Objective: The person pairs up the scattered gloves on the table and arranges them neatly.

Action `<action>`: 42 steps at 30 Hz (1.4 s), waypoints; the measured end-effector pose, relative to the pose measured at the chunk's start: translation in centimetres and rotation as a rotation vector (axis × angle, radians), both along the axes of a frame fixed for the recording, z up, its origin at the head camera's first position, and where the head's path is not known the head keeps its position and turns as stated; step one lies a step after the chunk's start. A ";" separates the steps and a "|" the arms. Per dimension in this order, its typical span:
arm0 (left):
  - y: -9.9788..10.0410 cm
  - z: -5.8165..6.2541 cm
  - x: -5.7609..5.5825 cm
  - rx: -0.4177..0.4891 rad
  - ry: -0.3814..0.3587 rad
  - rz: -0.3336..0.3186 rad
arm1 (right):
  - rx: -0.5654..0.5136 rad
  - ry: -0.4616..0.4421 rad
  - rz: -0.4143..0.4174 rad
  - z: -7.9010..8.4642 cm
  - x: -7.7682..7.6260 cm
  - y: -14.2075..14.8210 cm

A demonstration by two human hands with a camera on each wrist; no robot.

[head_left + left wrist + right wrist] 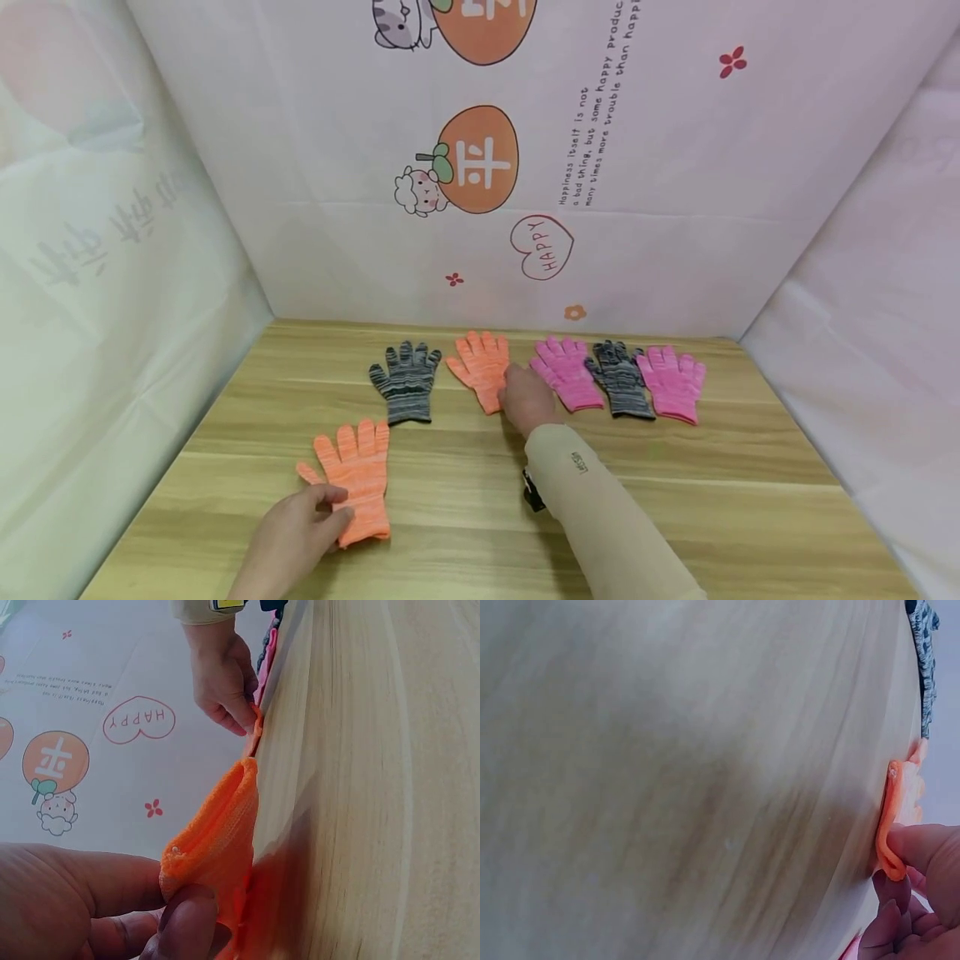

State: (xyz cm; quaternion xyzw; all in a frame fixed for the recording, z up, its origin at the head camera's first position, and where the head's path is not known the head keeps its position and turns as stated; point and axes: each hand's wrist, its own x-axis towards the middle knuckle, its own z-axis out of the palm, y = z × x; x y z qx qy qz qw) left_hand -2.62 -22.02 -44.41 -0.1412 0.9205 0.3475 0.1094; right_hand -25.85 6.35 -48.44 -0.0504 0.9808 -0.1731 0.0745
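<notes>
An orange knit glove [362, 479] at the front left is pinched near its cuff by my left hand [292, 529]; in the left wrist view the cuff [217, 817] tilts up off the wood between thumb and fingers. Farther back, a second orange glove [483, 367] lies with fingers toward the wall. My right hand [531, 400] pinches the edge of its cuff [891, 825], thumb on one side and fingers on the other. A grey-black striped glove [408, 383] lies to the left of that second orange glove.
To the right lie a pink glove [570, 375], another grey-black glove [624, 379] and another pink glove [672, 383], side by side and overlapping slightly. The wooden table [465, 517] ends at a printed white cloth wall [337, 250]; white cloth also hangs at both sides.
</notes>
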 end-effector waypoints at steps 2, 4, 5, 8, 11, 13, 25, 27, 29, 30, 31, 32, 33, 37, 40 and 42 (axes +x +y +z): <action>0.1 0.0 0.0 0.000 -0.003 0.002 | -0.025 0.001 0.009 0.0 0.1 0.0; 0.1 0.1 0.0 0.000 -0.008 0.007 | -0.039 0.002 0.018 0.1 0.2 -0.1; 0.1 0.1 0.1 0.000 -0.010 0.009 | -0.042 0.003 0.023 0.0 0.2 -0.1; 0.2 0.3 0.2 0.004 -0.016 0.018 | -0.035 0.011 0.036 0.1 0.4 -0.1; 0.4 0.4 0.2 0.005 -0.015 0.018 | -0.024 0.013 0.042 0.1 0.4 -0.1; 0.4 0.5 0.3 0.010 -0.014 0.021 | -0.016 0.015 0.047 0.2 0.5 -0.1; 1.8 1.7 0.9 0.103 -0.012 0.052 | 0.025 0.045 0.072 0.6 1.0 -0.2; 2.2 2.0 1.0 0.121 -0.010 0.055 | 0.029 0.042 0.071 0.7 1.0 -0.1; 2.5 2.2 1.1 0.131 -0.007 0.054 | 0.028 0.043 0.074 0.8 1.0 -0.1; 2.7 2.3 1.1 0.133 -0.008 0.051 | 0.024 0.044 0.074 0.9 1.1 -0.1; 2.8 2.4 1.0 0.135 -0.011 0.046 | 0.022 0.047 0.075 0.9 1.1 -0.1; 2.9 2.5 1.0 0.141 -0.013 0.044 | 0.017 0.047 0.072 0.9 1.1 0.0; 3.1 2.5 1.0 0.148 -0.015 0.043 | 0.013 0.049 0.070 1.0 1.1 0.0; 3.5 2.4 0.9 0.159 -0.021 0.026 | -0.003 0.058 0.066 0.9 1.2 0.1; 3.9 2.3 0.9 0.171 -0.012 0.012 | -0.012 0.065 0.066 0.8 1.2 0.2; 4.2 2.2 0.8 0.182 -0.010 0.002 | -0.014 0.076 0.069 0.8 1.1 0.2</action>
